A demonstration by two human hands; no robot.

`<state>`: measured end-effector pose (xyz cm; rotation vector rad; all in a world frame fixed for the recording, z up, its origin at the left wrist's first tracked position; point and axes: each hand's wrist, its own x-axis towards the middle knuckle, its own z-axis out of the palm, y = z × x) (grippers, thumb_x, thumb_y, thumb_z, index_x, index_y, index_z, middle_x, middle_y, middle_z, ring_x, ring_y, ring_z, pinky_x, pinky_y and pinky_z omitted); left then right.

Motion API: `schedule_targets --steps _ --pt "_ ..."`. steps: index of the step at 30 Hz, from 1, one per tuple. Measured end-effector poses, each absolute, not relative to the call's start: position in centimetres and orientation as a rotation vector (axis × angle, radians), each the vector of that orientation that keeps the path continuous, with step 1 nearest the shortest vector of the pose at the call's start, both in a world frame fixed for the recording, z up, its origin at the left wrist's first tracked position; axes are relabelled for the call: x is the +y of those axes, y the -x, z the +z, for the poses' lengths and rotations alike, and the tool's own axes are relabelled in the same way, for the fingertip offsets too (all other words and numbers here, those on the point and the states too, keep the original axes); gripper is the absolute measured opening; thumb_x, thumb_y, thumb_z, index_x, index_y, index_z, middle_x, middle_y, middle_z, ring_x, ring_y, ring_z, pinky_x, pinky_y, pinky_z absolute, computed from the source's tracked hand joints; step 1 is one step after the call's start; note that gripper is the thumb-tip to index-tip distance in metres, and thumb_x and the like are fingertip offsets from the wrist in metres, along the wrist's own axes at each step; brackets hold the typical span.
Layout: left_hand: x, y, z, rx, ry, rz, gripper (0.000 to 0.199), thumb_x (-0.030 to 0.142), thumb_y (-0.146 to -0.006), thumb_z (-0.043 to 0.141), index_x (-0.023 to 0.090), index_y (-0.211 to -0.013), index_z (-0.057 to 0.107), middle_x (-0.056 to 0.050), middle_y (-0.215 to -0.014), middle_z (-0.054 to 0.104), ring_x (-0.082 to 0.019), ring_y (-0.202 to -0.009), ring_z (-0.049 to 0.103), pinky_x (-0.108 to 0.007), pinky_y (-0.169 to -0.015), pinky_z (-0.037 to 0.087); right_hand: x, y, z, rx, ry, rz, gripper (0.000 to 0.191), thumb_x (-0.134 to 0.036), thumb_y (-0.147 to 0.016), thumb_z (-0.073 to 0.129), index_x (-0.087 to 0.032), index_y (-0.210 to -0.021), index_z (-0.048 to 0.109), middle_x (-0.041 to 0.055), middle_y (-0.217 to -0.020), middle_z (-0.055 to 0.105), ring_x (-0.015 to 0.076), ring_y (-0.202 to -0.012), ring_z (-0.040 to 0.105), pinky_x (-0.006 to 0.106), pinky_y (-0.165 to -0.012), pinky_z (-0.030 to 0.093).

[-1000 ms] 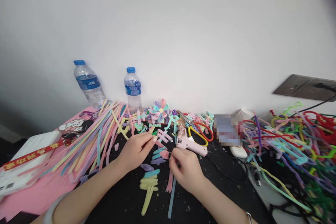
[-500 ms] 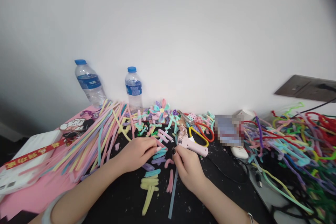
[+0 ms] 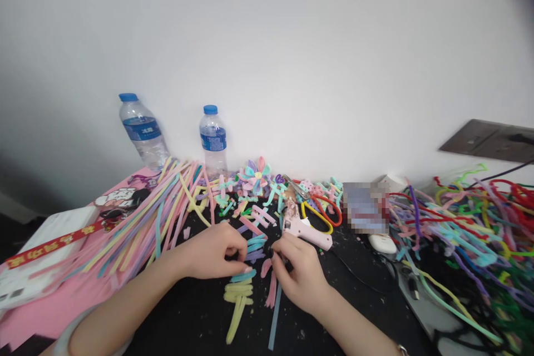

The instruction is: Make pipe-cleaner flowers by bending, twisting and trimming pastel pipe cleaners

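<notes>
Nearest lie yellow strips. Just beyond, a blue piece sits at the thumb tip of the left hand, the nearer hand, its long axis running roughly left to right; it looks short and fuzzy. That hand is half curled; whether it pinches the piece, I cannot tell. To the right, the right hand has thumb and fingertips close together, any hold hidden. Farther lies a glue gun.
</notes>
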<state>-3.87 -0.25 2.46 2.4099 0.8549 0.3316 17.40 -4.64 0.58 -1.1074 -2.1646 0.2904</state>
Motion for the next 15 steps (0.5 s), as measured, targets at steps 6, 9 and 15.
schedule_targets --steps 6,9,15 --pt "-1.14 3.68 2.56 0.785 -2.331 0.213 0.009 0.022 -0.063 0.069 0.022 -0.072 0.070 0.005 -0.054 0.047 -0.009 -0.048 0.042 -0.021 -0.046 0.028 -4.68 -17.41 0.35 -2.135 1.110 0.295 0.017 -0.015 -0.084 0.038 -0.018 -0.070 0.048 -0.0008 -0.063 0.043 0.0132 -0.058 0.043 0.025 -0.053 0.030" --pt "-1.04 3.56 2.70 0.841 -2.374 0.262 0.007 0.027 -0.068 0.065 0.020 -0.068 0.067 0.005 -0.053 0.048 -0.010 -0.048 0.043 -0.021 -0.048 0.028 -4.63 -17.56 0.24 -2.108 1.113 0.292 0.018 -0.014 -0.084 0.038 -0.018 -0.068 0.046 -0.0012 -0.062 0.041 0.0132 -0.058 0.042 0.025 -0.052 0.029" --pt "-0.17 3.23 2.41 1.157 -2.410 0.507 0.011 0.025 -0.079 0.054 0.022 -0.085 0.062 0.003 -0.068 0.056 -0.012 -0.058 0.049 -0.021 -0.053 0.033 -4.50 -17.61 0.09 -2.057 1.140 0.304 0.020 -0.014 -0.085 0.037 -0.019 -0.067 0.044 -0.0010 -0.063 0.042 0.0129 -0.058 0.042 0.025 -0.053 0.029"
